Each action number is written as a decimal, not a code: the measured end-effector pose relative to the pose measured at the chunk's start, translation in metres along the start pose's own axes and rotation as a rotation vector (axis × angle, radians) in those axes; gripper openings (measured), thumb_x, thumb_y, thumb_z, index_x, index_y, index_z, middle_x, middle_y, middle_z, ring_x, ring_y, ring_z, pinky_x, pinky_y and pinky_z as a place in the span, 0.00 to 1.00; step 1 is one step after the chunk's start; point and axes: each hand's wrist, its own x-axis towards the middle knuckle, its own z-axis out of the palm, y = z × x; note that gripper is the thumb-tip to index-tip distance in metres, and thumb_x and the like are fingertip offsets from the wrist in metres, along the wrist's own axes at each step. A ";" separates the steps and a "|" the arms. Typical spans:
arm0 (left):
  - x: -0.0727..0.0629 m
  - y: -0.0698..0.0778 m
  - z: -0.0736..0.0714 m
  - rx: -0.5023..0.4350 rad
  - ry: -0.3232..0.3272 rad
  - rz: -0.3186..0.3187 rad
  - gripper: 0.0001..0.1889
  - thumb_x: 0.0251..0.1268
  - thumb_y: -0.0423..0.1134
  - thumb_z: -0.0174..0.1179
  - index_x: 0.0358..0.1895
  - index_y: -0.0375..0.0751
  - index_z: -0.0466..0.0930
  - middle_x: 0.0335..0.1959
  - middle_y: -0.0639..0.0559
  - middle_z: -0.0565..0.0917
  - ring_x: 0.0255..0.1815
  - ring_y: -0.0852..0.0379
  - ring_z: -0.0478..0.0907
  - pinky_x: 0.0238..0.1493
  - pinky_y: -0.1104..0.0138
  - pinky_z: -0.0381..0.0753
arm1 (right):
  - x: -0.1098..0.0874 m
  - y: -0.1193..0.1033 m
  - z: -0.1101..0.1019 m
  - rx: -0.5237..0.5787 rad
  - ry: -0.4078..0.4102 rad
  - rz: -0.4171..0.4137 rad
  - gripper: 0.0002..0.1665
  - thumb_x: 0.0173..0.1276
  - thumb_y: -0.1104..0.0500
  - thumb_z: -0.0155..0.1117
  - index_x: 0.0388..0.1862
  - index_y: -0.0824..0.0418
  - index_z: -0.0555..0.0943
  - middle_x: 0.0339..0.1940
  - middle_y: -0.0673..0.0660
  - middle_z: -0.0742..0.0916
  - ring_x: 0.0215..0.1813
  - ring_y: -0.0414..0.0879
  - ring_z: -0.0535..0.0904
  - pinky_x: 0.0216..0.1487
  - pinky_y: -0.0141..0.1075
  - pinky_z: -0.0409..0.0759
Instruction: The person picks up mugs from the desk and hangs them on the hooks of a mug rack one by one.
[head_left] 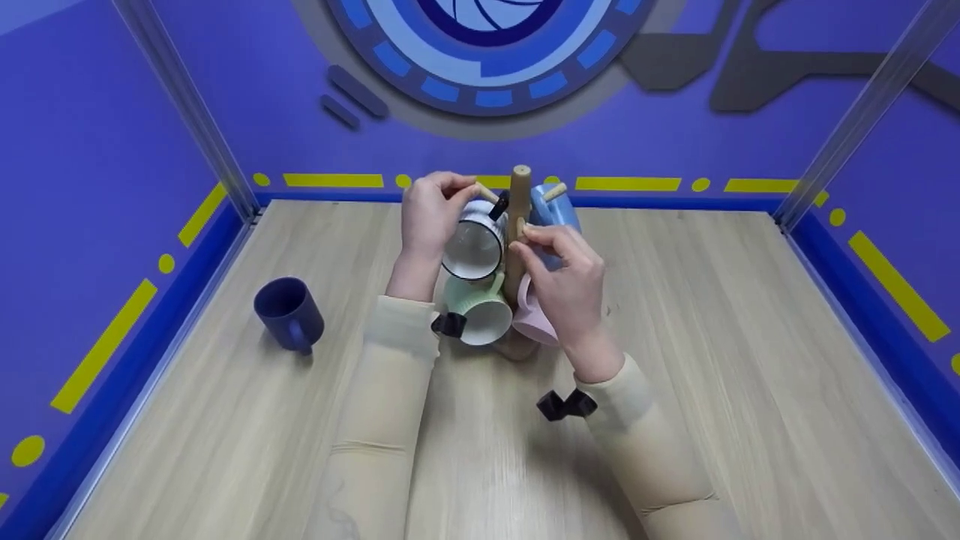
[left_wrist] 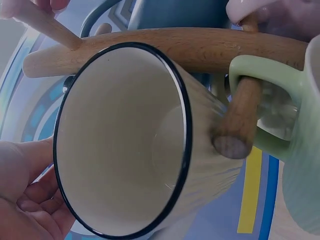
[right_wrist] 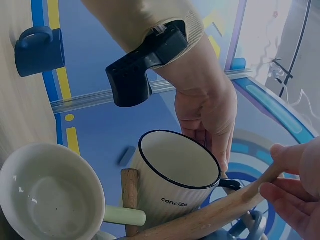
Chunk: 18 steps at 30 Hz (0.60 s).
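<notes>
A wooden mug tree (head_left: 521, 184) stands in the middle of the table. My left hand (head_left: 431, 214) pinches the tip of its upper left peg, where a white mug (head_left: 472, 251) with a black rim hangs by its black handle. "concise" is printed on this mug's side in the right wrist view. With thumb and fingers, my right hand (head_left: 574, 274) pinches a bare peg (left_wrist: 50, 27) facing me, near the top of the post. Below hang a light green mug (head_left: 480, 311) and a pink mug (head_left: 532, 322), the latter partly hidden by the right hand. Behind the post is a blue mug (head_left: 559, 210).
A navy mug (head_left: 289, 313) stands upright on the table (head_left: 225, 420), left of the tree, its handle facing the front. Purple-blue panels (head_left: 247, 97) with yellow marks wall the table at the back and both sides. Black wrist cameras (right_wrist: 135, 75) stick out from the sleeves.
</notes>
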 end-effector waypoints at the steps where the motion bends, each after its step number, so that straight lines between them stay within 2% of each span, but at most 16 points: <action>1: 0.000 0.000 0.000 0.001 0.003 0.003 0.10 0.63 0.38 0.73 0.45 0.39 0.92 0.43 0.43 0.92 0.43 0.51 0.88 0.46 0.64 0.86 | 0.000 0.000 0.000 -0.003 -0.002 0.001 0.12 0.60 0.62 0.79 0.40 0.67 0.89 0.42 0.59 0.92 0.45 0.50 0.89 0.49 0.29 0.86; 6: -0.004 -0.002 -0.001 -0.005 0.003 0.011 0.10 0.64 0.37 0.72 0.46 0.38 0.92 0.45 0.43 0.92 0.43 0.50 0.88 0.47 0.64 0.86 | -0.001 0.001 0.000 0.009 -0.012 0.011 0.12 0.61 0.62 0.78 0.41 0.66 0.89 0.43 0.59 0.91 0.45 0.49 0.89 0.49 0.31 0.87; 9: -0.012 -0.006 -0.004 -0.030 -0.007 0.015 0.11 0.66 0.37 0.70 0.49 0.38 0.91 0.45 0.43 0.92 0.44 0.50 0.88 0.48 0.63 0.86 | -0.002 0.002 0.001 0.024 -0.011 0.021 0.12 0.61 0.61 0.79 0.41 0.66 0.89 0.42 0.59 0.91 0.46 0.49 0.89 0.48 0.34 0.88; 13: -0.028 -0.016 -0.009 -0.095 0.002 0.020 0.14 0.68 0.37 0.69 0.53 0.36 0.88 0.47 0.42 0.91 0.47 0.48 0.88 0.53 0.61 0.86 | -0.002 0.002 0.001 0.022 -0.003 0.033 0.11 0.62 0.60 0.78 0.41 0.65 0.89 0.42 0.58 0.91 0.45 0.49 0.88 0.47 0.36 0.88; 18: -0.054 -0.029 -0.024 -0.144 0.034 -0.036 0.17 0.69 0.37 0.68 0.58 0.34 0.85 0.51 0.41 0.89 0.55 0.47 0.86 0.62 0.59 0.84 | -0.002 0.002 0.001 0.018 0.005 0.038 0.11 0.62 0.60 0.78 0.40 0.65 0.89 0.41 0.58 0.91 0.43 0.49 0.88 0.48 0.32 0.87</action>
